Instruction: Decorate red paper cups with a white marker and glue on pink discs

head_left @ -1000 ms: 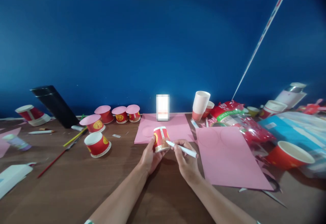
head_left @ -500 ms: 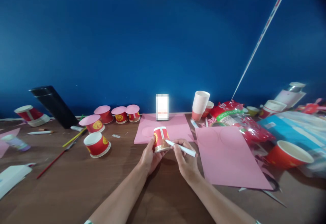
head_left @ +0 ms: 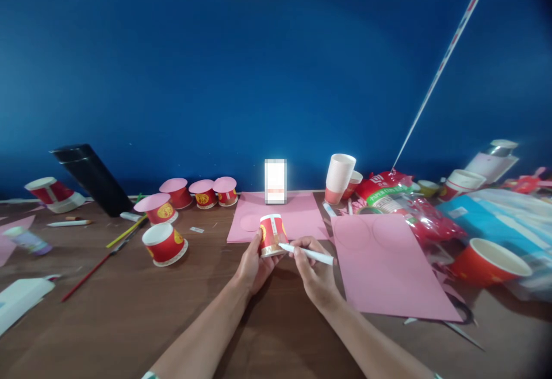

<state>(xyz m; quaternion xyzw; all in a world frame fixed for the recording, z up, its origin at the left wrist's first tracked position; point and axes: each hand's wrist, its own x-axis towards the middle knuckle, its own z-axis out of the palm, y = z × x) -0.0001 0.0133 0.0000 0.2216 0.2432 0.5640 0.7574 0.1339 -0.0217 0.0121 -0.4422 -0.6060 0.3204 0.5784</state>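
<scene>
My left hand (head_left: 253,264) is wrapped round the left side and base of a red paper cup (head_left: 268,229) with yellow emblems and a white stripe, held just above the table. A brownish patch covers the lower part of its side. Between the fingers of my right hand (head_left: 317,270) is a white marker pen (head_left: 314,256), its tip at the lower right of the cup's side. Whether the tip touches the cup I cannot tell. Behind the cup lies a pink paper sheet (head_left: 297,218) with a pink paper disc (head_left: 250,223) on it.
Left stand a similar red cup (head_left: 166,245), several cups topped with pink discs (head_left: 190,185), and a black bottle (head_left: 92,177). A pink sheet (head_left: 397,275) lies over scissors (head_left: 463,333) at right, near an orange-red cup (head_left: 491,264), stacked white cups (head_left: 339,175) and a red bag (head_left: 383,189).
The marker's tip has shifted slightly down and left along the cup's side. My left hand and the cup stay almost where they were.
</scene>
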